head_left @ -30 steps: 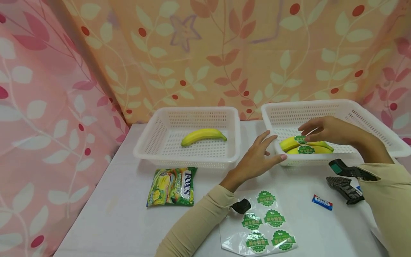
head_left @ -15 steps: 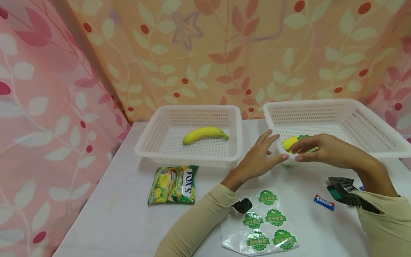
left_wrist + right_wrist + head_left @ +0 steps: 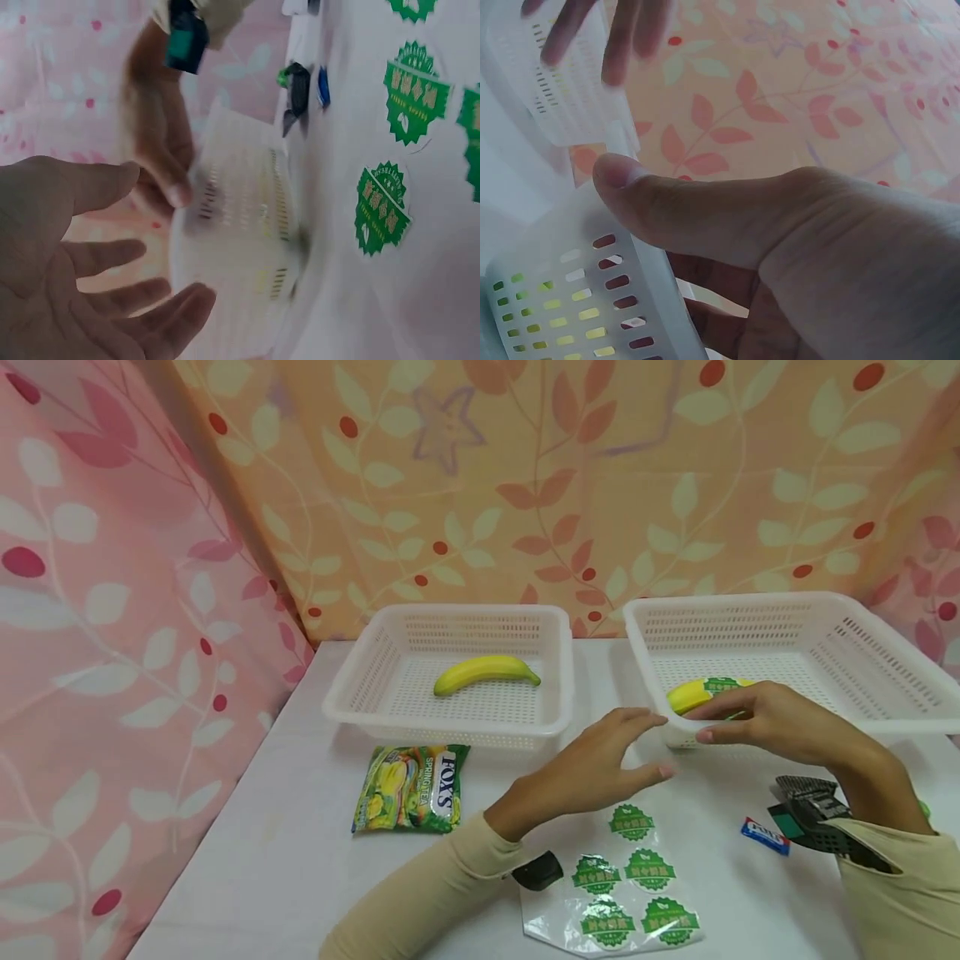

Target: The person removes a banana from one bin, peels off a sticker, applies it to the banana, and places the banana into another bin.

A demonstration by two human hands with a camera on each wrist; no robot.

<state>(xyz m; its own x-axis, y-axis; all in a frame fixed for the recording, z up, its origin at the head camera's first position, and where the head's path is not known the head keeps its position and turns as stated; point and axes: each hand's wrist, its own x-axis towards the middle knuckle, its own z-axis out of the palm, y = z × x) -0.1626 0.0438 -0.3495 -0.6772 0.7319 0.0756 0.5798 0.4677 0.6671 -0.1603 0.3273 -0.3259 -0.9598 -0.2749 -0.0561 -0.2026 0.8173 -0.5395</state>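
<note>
The person's right hand (image 3: 772, 722) is reaching over the near wall of the right basket (image 3: 885, 710), its fingers (image 3: 712, 710) lying loosely curled on a stickered banana (image 3: 693, 693) that is resting in the basket's near left corner; whether they are actually clamping it I cannot tell, since the hand is covering most of the fruit. The thumb is sitting outside the basket wall, just below the banana. The left hand (image 3: 592, 768) is hovering over the white surface (image 3: 262, 860) just beside that corner, fingers spread apart and holding nothing. A sheet of green stickers (image 3: 622, 893) is lying under the left forearm. Another banana (image 3: 486, 672) is lying alone in the left basket (image 3: 360, 714), with a candy bag (image 3: 411, 788) in front of it.
</note>
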